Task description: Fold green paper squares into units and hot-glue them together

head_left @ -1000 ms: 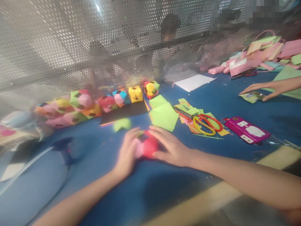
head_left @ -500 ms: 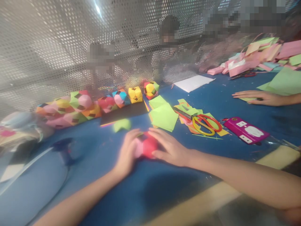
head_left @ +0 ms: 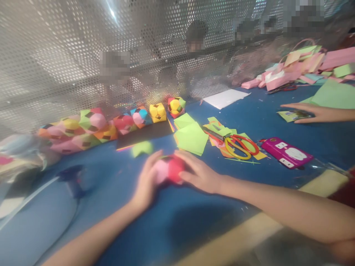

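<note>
Paper, probably; blurred. Clasping a pink-and-red ball point(head_left: 169, 171) between left hand point(head_left: 146, 180) and right hand point(head_left: 199, 175), at frame centre.

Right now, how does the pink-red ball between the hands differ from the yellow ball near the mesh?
The pink-red ball is held between the left hand and right hand; no hand touches the yellow ball. The yellow ball shows yellow with dark patches; the pink-red ball shows mainly pink and red. The pink-red ball is nearer the camera than the yellow ball. Both look like faceted paper.
</note>
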A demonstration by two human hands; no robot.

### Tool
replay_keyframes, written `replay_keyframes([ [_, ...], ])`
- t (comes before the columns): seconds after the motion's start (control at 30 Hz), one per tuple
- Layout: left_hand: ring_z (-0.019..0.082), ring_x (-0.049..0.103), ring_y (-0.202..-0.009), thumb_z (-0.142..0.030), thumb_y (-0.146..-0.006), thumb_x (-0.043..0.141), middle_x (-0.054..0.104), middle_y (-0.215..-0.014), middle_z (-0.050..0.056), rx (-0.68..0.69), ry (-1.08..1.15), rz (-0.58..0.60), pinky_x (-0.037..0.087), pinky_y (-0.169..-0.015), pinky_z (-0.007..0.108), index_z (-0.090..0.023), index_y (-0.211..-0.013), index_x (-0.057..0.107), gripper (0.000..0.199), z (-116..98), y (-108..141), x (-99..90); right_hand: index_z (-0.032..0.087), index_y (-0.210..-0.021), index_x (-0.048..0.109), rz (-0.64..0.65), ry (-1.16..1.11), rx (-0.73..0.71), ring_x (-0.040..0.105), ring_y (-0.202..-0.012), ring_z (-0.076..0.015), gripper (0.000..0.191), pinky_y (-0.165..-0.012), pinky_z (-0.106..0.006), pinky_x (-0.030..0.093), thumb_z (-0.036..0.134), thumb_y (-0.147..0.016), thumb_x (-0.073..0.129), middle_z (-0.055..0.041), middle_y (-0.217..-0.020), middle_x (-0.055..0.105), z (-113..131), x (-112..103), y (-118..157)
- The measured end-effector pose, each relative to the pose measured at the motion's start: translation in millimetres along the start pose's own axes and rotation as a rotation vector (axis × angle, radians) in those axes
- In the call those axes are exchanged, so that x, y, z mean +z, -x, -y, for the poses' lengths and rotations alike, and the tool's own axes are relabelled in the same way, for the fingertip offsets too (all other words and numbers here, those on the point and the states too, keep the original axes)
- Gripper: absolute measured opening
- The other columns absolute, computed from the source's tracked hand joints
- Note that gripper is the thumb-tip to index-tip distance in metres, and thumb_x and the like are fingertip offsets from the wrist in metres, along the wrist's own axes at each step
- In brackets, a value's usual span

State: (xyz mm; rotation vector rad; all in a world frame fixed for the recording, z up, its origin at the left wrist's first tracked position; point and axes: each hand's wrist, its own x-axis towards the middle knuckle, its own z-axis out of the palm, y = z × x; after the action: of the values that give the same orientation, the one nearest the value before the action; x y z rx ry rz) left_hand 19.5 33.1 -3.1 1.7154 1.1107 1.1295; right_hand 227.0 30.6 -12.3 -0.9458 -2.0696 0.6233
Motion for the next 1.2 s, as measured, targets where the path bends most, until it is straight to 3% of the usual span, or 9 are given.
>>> replay_keyframes([
  [0.13,0.026,0.041,-0.127,-0.048,-0.090,0.033,0.044,-0.139,0.011,-0.025,0.056,0.031,0.030,-0.107,0.045,-0.019,-0.129,0.047,0.051,2.4,-0.3,-0.3,0.014,-0.135,0.038,-0.010,-0.017,0.002,0.033,-0.134,-0.0215,0.056,-0.110,-0.042,0.030,0.049,-0.090,0.040,-0.0142,-0.142,0.039,-0.4,0.7,0.0],
  [0.33,0.024,0.045,-0.123,-0.049,-0.090,0.031,0.051,-0.132,0.010,-0.061,-0.005,0.017,0.030,-0.107,0.043,-0.018,-0.123,0.050,0.049,-2.1,1.2,2.8,0.013,-0.133,0.040,-0.014,-0.006,-0.039,0.037,-0.131,-0.0209,0.054,-0.110,-0.042,0.031,0.047,-0.091,0.039,-0.0150,-0.138,0.044,-2.3,4.2,1.3],
  [0.8,0.023,0.049,-0.117,-0.047,-0.091,0.029,0.055,-0.126,0.009,-0.086,-0.079,0.034,0.035,-0.103,0.040,-0.018,-0.118,0.051,0.046,-12.2,-0.2,5.6,0.015,-0.131,0.042,-0.015,-0.042,-0.029,0.042,-0.128,-0.0210,0.050,-0.107,-0.042,0.035,0.045,-0.092,0.038,-0.0136,-0.134,0.048,-2.3,5.0,0.3],
  [1.03,0.025,0.046,-0.122,-0.049,-0.088,0.036,0.052,-0.132,0.008,-0.123,-0.121,0.069,0.031,-0.107,0.041,-0.020,-0.122,0.051,0.048,-19.4,-4.2,-1.3,0.013,-0.131,0.042,-0.031,-0.092,0.026,0.041,-0.128,-0.0215,0.053,-0.108,-0.041,0.034,0.047,-0.090,0.041,-0.0141,-0.135,0.047,-3.1,0.8,-2.8],
  [1.2,0.027,0.040,-0.128,-0.052,-0.087,0.038,0.045,-0.139,0.011,-0.129,-0.063,0.087,0.026,-0.109,0.043,-0.020,-0.128,0.049,0.053,-12.9,-6.1,-7.2,0.016,-0.131,0.040,-0.065,-0.166,0.113,0.047,-0.123,-0.0218,0.053,-0.104,-0.041,0.038,0.047,-0.089,0.043,-0.0133,-0.133,0.049,-4.4,-3.4,-5.1],
])
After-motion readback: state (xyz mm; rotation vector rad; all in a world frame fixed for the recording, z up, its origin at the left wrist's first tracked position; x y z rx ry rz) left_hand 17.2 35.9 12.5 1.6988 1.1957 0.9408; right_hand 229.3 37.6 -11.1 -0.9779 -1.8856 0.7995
